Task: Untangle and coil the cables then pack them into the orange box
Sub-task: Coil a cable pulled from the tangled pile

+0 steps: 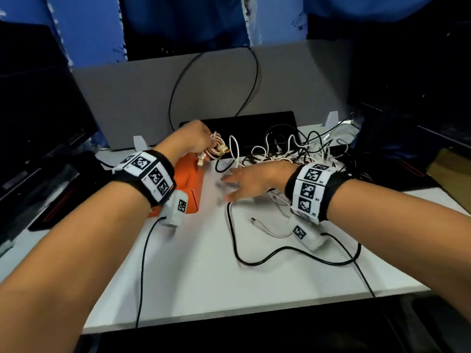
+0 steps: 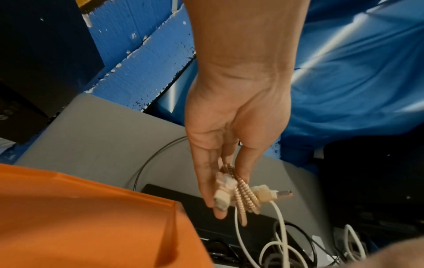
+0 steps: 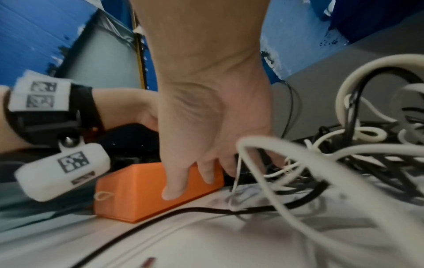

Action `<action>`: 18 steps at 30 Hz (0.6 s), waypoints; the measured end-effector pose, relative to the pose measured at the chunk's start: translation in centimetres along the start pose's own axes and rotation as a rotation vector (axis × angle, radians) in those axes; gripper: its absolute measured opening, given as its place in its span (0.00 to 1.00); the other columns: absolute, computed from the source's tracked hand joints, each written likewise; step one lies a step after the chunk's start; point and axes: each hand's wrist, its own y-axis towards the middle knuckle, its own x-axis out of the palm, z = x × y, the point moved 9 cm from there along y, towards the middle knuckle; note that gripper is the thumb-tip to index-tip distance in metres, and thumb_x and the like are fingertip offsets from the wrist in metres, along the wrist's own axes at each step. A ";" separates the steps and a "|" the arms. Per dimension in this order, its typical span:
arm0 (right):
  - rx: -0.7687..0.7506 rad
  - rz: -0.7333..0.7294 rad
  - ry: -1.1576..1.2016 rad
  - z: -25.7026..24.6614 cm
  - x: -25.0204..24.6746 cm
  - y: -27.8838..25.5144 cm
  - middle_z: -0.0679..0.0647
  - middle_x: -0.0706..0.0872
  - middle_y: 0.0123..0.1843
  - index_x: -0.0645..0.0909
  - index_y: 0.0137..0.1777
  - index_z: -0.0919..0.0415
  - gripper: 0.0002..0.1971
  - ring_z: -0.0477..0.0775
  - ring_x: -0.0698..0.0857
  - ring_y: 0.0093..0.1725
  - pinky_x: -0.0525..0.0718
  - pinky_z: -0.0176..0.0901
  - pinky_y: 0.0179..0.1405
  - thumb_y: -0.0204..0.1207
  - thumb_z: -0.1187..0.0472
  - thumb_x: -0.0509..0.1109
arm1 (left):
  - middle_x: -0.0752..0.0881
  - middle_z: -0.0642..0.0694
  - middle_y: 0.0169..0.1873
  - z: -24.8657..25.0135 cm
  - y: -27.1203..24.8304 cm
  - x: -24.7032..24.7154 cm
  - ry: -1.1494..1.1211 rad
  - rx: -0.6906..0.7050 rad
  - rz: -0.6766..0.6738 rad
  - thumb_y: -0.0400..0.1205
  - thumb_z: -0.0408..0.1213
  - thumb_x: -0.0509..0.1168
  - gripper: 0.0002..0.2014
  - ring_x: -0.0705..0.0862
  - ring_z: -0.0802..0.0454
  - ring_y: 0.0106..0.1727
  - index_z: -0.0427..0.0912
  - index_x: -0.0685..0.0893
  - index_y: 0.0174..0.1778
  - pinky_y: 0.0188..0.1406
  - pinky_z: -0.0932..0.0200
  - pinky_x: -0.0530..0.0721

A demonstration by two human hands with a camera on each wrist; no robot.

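Nearest me, my right hand (image 1: pixel 251 182) hovers over the worktop (image 1: pixel 204 263), its grip spread and empty. Further off, my left hand (image 1: pixel 196 138) pinches the coiled pink cable (image 1: pixel 216 149) above the orange box (image 1: pixel 190 179). A white lead (image 2: pixel 278 214) crosses beside it; it could snag, I judge.

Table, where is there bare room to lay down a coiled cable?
The near part of the white table is bare, between the orange box and the black cable loop. The far right is crowded with the cable tangle.
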 end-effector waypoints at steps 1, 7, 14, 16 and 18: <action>0.077 -0.037 0.010 1.4 0.6 0.1 0.50 0.54 0.94 0.54 0.92 0.44 0.44 0.59 0.58 0.91 0.58 0.63 0.89 0.81 0.24 0.54 | 0.90 0.34 0.53 0.3 0.4 0.5 0.051 0.002 -0.032 0.85 0.37 0.71 0.13 0.85 0.42 0.47 0.32 0.88 0.60 0.45 0.52 0.80; 0.318 0.033 -0.005 7.4 -0.1 -1.6 0.55 0.86 0.65 0.83 0.60 0.60 0.34 0.60 0.83 0.65 0.78 0.56 0.67 0.84 0.28 0.54 | 0.89 0.35 0.61 0.5 3.0 2.8 0.221 0.002 -0.132 0.87 0.37 0.68 0.15 0.86 0.36 0.64 0.32 0.87 0.65 0.47 0.53 0.82; 0.400 0.038 -0.010 8.9 0.1 -2.0 0.50 0.75 0.35 0.72 0.35 0.59 0.29 0.59 0.79 0.48 0.81 0.53 0.62 0.87 0.35 0.59 | 0.85 0.42 0.41 -1.1 6.2 5.2 0.400 -0.042 -0.127 0.85 0.34 0.71 0.05 0.82 0.46 0.39 0.35 0.86 0.49 0.43 0.55 0.79; 0.391 0.042 -0.023 8.8 0.2 -1.8 0.51 0.74 0.34 0.69 0.33 0.57 0.28 0.60 0.79 0.48 0.80 0.51 0.57 0.87 0.36 0.60 | 0.84 0.41 0.41 -1.0 6.6 5.3 0.451 -0.029 -0.106 0.85 0.33 0.69 0.07 0.83 0.45 0.39 0.32 0.87 0.54 0.43 0.55 0.80; 0.386 0.047 -0.016 8.8 0.4 -1.6 0.52 0.75 0.36 0.70 0.35 0.59 0.27 0.60 0.79 0.48 0.78 0.49 0.54 0.87 0.38 0.60 | 0.84 0.39 0.45 -0.9 7.1 5.3 0.487 -0.017 -0.085 0.84 0.31 0.67 0.09 0.86 0.40 0.47 0.31 0.86 0.57 0.44 0.54 0.80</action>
